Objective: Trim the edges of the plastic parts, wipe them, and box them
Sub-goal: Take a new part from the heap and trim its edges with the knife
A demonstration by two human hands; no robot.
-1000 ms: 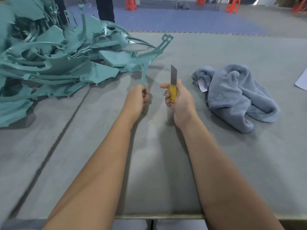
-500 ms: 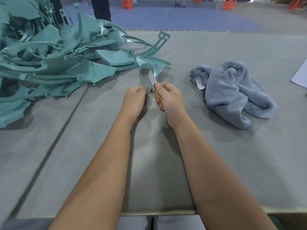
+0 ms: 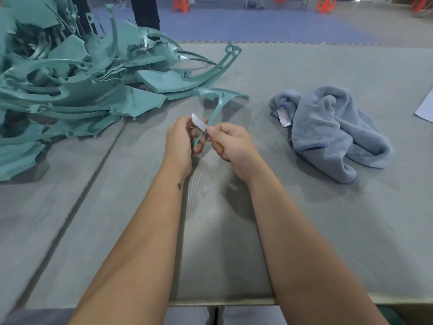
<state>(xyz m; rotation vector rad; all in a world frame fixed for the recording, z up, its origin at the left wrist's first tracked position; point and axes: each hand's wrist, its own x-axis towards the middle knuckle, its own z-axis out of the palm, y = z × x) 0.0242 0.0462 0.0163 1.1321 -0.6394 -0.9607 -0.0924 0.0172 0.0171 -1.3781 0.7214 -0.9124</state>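
Observation:
My left hand (image 3: 181,139) grips the thin lower end of a teal plastic part (image 3: 219,99), whose forked top points away from me over the table. My right hand (image 3: 230,144) holds a utility knife (image 3: 199,122) with a yellow handle mostly hidden in the fist. Its pale blade lies across the part's stem, right beside my left fingers. A big pile of teal plastic parts (image 3: 77,90) fills the left of the table.
A crumpled blue-grey towel (image 3: 332,130) lies to the right of my hands on the grey felt table (image 3: 234,242). A white sheet of paper (image 3: 426,106) shows at the right edge. Orange stools (image 3: 325,4) stand on the floor beyond.
My right hand went from holding the knife upright and apart from the part to laying the blade against the stem. The part tipped away from me and both hands drew together.

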